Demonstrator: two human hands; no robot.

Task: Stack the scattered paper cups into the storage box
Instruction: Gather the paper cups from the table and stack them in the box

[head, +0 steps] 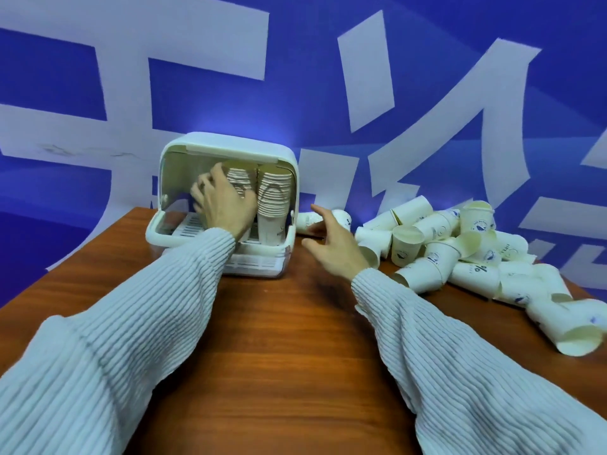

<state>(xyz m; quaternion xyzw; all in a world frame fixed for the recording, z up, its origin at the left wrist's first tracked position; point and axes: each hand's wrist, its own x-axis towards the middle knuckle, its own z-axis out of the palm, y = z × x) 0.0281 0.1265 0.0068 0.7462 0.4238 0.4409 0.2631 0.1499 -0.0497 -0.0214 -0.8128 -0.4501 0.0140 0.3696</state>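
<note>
- paper cups lie scattered in a loose pile on the right side of the wooden table, most on their sides, a few upright with mouths up, some nested or overlapping one another.
- one more fallen cup lies on its side just beside the right wall of the storage box, behind the right hand.
- the storage box is white with rounded corners, stands at the back of the table toward the left, and has its front open toward the camera; a slotted white tray shows at its floor.
- inside the box stand two tall columns of nested cups: the right stack in plain sight, rims showing as many close rings, and the left stack partly hidden by the left hand.
- left hand reaches into the box opening, fingers curled round the left stack; the lower part of that stack is covered by the hand and wrist.
- right hand hovers above the table between the box and the pile, fingers spread apart and relaxed, holding nothing; it is slightly blurred.
- both arms wear ribbed pale grey sleeves.
- behind the table hangs a blue backdrop with large white strokes.
</note>
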